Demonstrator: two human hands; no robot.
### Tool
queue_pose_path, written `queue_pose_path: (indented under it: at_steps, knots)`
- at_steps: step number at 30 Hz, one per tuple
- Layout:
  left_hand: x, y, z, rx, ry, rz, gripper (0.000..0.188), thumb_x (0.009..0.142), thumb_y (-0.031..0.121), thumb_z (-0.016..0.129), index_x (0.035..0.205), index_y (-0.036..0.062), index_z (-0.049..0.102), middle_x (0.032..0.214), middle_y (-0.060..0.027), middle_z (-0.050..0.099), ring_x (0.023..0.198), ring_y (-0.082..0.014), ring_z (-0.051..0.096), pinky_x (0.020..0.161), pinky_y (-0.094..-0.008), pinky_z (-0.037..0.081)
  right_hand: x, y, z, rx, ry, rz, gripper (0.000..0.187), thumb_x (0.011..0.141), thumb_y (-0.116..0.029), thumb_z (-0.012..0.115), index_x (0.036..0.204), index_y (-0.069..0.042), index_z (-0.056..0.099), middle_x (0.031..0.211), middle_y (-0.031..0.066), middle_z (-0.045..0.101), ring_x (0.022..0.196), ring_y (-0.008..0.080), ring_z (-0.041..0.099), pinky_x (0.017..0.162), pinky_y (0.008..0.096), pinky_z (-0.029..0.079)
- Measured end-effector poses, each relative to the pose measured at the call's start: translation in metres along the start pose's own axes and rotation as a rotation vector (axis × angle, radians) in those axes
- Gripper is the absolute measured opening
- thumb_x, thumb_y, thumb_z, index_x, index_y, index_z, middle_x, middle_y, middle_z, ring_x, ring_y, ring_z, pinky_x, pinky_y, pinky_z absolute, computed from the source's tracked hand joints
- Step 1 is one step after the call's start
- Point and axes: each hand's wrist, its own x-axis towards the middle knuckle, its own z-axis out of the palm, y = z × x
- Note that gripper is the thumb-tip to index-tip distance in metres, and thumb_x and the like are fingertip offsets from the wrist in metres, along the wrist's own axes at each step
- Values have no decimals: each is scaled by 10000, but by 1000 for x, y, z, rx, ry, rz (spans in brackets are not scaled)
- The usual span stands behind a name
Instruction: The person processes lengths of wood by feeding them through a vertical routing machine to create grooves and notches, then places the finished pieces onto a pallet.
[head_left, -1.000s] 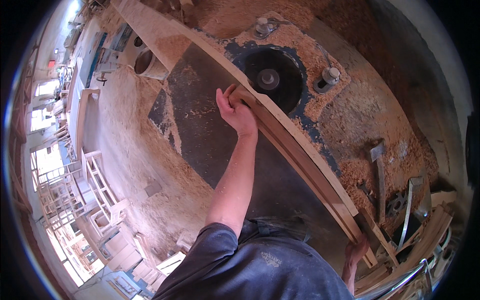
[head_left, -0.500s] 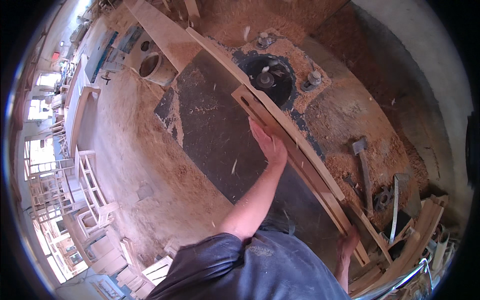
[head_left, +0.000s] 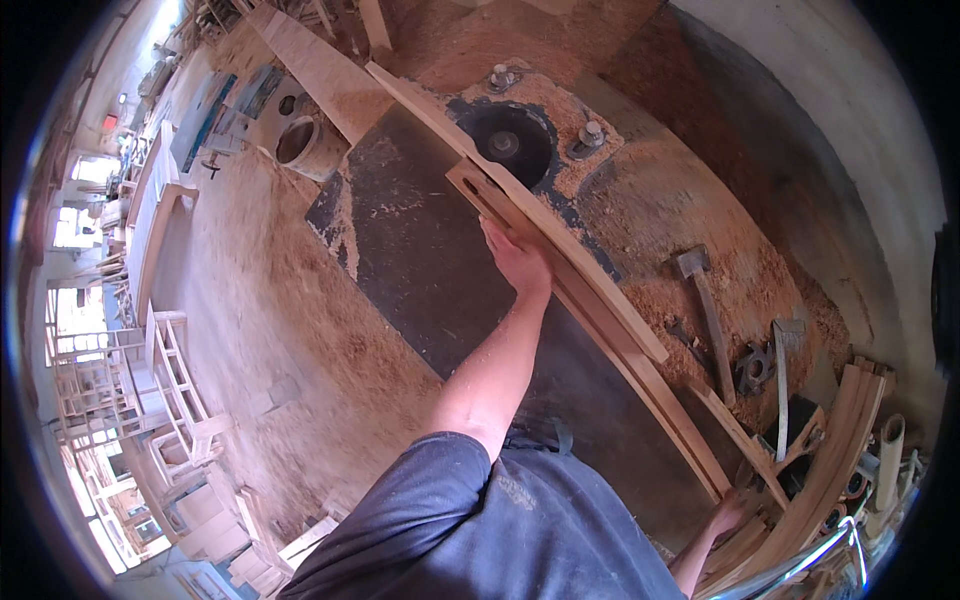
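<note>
A long wooden rail (head_left: 637,372) with a groove and slots near its far end lies slantwise along a wooden guide board (head_left: 575,250) on a dark metal machine table (head_left: 420,240). My left hand (head_left: 520,264) presses against the rail's left side, fingers stretched out along it. At the rail's near end, my right hand (head_left: 728,514) has its fingers curled on the wood; they show only in part. Beyond the guide board is a round dark opening with a spindle (head_left: 503,146) in its middle, partly behind the board.
Wood shavings cover much of the machine top. Right of the guide board lie a hammer (head_left: 706,315), a round metal cutter head (head_left: 754,369) and a second long-handled tool (head_left: 783,385). Stacked boards (head_left: 835,450) stand near my right hand. A cylindrical drum (head_left: 303,146) stands far left.
My right hand has slid back along the rail to its near end. My left hand stays against the rail's side. The flying chips are gone from view, and the whole view has shifted slightly.
</note>
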Motion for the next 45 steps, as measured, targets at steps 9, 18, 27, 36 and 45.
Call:
queue_pose_path:
  at_steps: [9,18,27,36,45]
  knots:
    - [-5,9,6,19,-40,8,542,982,59,415,1490,-93,305,1536,-299,356,1433,-427,339,1198,-448,287,50,85,41,917,-192,482,447,957,-358,626,1224,-1,650,1175,166,653,1040,299,618,931,449,487]
    - [6,2,3,35,0,-45,543,988,79,397,1496,-84,296,1540,-293,352,1437,-421,334,1196,-449,290,46,46,53,698,-122,409,399,968,-336,579,1159,4,660,1100,143,672,1001,252,623,861,412,521]
    - [29,-4,10,57,6,-83,547,969,35,429,1487,-93,307,1534,-303,356,1429,-426,350,1188,-451,308,83,131,114,-18,-99,-53,247,945,-216,611,1122,-49,655,1121,188,683,999,347,669,825,474,548]
    - [62,-4,4,24,-11,-99,528,1000,88,435,1483,-91,319,1543,-277,359,1427,-417,362,1184,-437,317,50,47,78,-295,-127,-83,233,729,-207,792,905,-64,740,885,161,726,794,362,718,603,476,560]
    - [95,1,7,-119,-6,-118,497,986,95,475,1455,-52,402,1479,-264,454,1379,-397,433,1145,-429,350,17,12,73,914,-132,517,220,772,-214,750,921,-66,684,914,134,692,805,331,687,627,439,551]
